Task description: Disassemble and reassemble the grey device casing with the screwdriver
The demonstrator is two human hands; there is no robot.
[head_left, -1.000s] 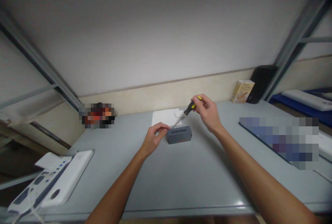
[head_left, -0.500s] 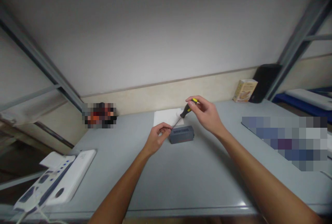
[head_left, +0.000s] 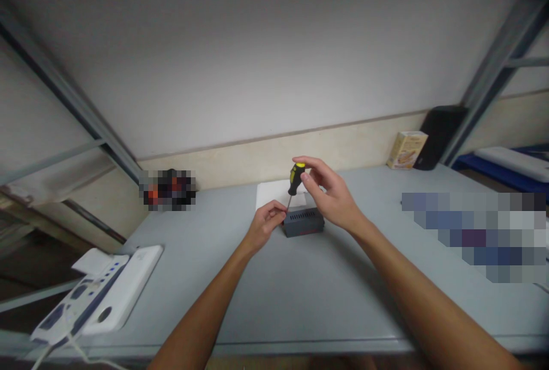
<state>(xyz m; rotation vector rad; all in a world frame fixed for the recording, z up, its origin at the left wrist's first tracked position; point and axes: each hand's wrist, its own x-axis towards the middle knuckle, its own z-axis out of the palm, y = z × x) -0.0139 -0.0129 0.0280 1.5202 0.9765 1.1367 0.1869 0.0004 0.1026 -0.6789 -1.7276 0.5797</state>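
A small dark grey box (head_left: 303,222) with vent slots lies on the grey table (head_left: 300,295), in front of a white sheet of paper (head_left: 274,193). My right hand (head_left: 328,193) grips the black and yellow handle of a screwdriver (head_left: 294,181), which stands nearly upright with its tip at the box's top left corner. My left hand (head_left: 265,225) is curled against the box's left end, fingers pinched close to the screwdriver's shaft.
A white power strip and a white flat device (head_left: 124,290) lie at the table's left front edge. A small cardboard carton (head_left: 406,150) and a black object (head_left: 438,136) stand at the back right. Metal frame struts rise on both sides.
My right hand has swung the screwdriver from a slant to nearly upright, moving left over the box. My left hand stays at the box's left end.
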